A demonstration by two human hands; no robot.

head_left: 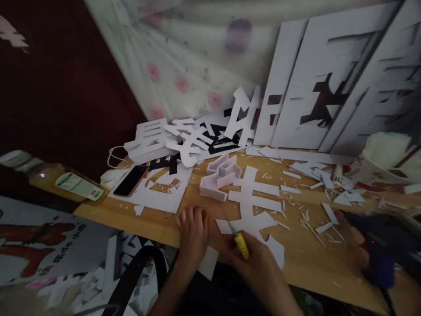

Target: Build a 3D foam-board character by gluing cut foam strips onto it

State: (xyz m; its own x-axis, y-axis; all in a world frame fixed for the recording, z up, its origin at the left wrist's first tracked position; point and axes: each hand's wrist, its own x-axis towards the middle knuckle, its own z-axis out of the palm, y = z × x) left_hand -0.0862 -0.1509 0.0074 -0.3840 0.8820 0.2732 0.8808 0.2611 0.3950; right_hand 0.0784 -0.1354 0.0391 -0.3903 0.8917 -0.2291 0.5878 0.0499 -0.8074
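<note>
My right hand (258, 263) is closed around a yellow-handled craft knife (241, 245), its thin blade pointing up and left. The blade tip lies over the lower part of a flat white cut-out character (246, 202) on the table. My left hand (193, 230) rests at the table's front edge with its fingers curled together; what is under them is hidden. A small white piece (209, 262) sticks out beside that wrist, and I cannot tell whether the hand grips it. Just beyond stands a folded white form with raised walls (220, 177).
White cut-out letters (192, 140) pile up at the back, with large boards (292, 87) leaning behind. A phone (130, 181) and a bottle (66, 180) are left. Scraps (325, 219), a paper tub (381, 162) and a blue tool (381, 250), perhaps a glue gun, are right.
</note>
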